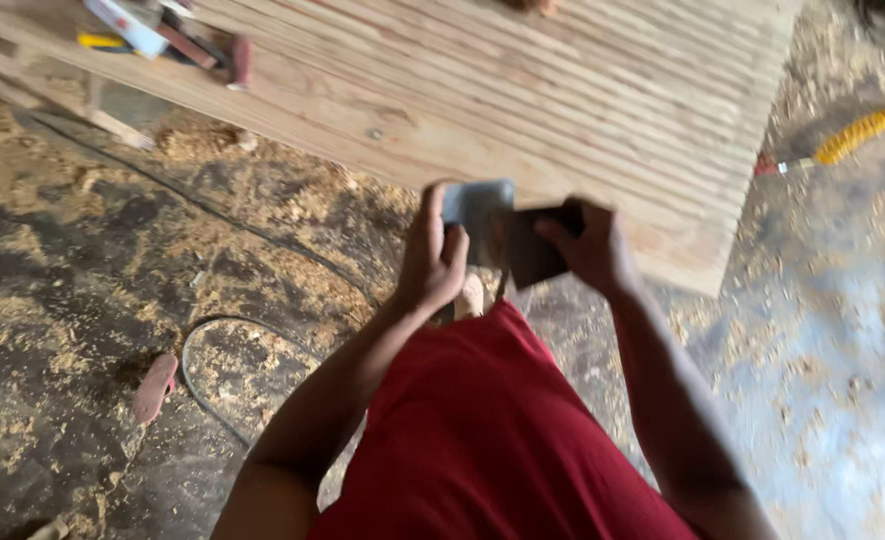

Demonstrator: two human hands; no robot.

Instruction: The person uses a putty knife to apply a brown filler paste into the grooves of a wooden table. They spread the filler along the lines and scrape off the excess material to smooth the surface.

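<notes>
Hands at counter (603, 90) edge: left hand (431, 250) gripping grey block (478, 215), right hand (593, 245) gripping dark sheet (533, 250) against it; step judged wrapping, needing a snug fold

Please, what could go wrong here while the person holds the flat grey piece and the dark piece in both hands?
1. The left hand and right hand pinch a grey plate and dark sheet by the edges; these might cut or slip.
2. A cable loops through the sawdust near the feet, a possible trip.
</notes>
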